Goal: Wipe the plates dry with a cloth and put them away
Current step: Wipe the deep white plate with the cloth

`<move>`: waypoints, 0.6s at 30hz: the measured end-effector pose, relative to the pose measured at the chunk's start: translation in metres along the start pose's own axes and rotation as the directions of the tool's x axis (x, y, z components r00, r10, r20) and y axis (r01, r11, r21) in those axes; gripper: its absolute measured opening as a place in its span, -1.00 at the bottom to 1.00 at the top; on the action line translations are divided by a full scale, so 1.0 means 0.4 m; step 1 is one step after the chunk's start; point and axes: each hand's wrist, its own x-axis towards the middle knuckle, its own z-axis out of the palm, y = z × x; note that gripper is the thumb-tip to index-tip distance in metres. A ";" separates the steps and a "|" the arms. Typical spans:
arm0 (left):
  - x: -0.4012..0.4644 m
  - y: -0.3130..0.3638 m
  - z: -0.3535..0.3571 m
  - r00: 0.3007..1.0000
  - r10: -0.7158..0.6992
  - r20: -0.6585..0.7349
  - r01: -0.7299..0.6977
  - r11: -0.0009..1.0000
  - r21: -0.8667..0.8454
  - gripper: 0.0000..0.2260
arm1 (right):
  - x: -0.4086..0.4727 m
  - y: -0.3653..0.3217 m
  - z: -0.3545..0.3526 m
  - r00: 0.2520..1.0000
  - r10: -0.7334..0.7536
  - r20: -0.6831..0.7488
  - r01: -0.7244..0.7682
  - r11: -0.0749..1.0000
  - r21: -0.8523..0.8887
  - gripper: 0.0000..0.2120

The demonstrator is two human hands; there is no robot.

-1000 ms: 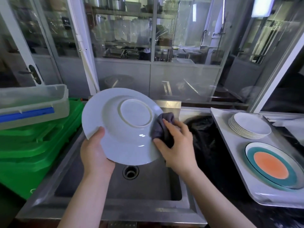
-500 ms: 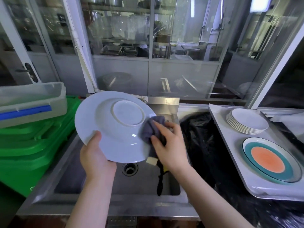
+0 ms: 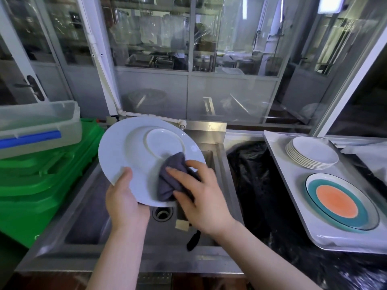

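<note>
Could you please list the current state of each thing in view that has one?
White plate: held tilted over the sink, underside facing the camera.
Grey cloth: bunched, pressed on the plate's lower right.
Left hand: grips the plate's lower rim.
Right hand: holds the cloth against the plate.
Stack of white plates: on the tray.
Coloured plate: flat on the tray.
</note>
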 end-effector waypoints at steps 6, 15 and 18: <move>0.025 0.025 -0.059 0.984 -0.040 0.175 0.042 0.999 -0.004 -0.73 | 0.066 0.137 -0.053 0.933 0.351 -0.077 -0.347 0.936 0.068 -0.59; 0.016 0.007 -0.075 0.972 -0.100 0.212 0.097 0.995 0.024 -0.78 | 0.183 0.114 -0.096 0.932 0.335 -0.143 -0.336 0.942 0.013 -0.61; 0.007 0.007 -0.087 0.968 -0.066 0.242 0.074 0.997 -0.025 -0.75 | 0.131 0.085 -0.082 0.970 0.231 -0.080 -0.230 0.973 0.032 -0.61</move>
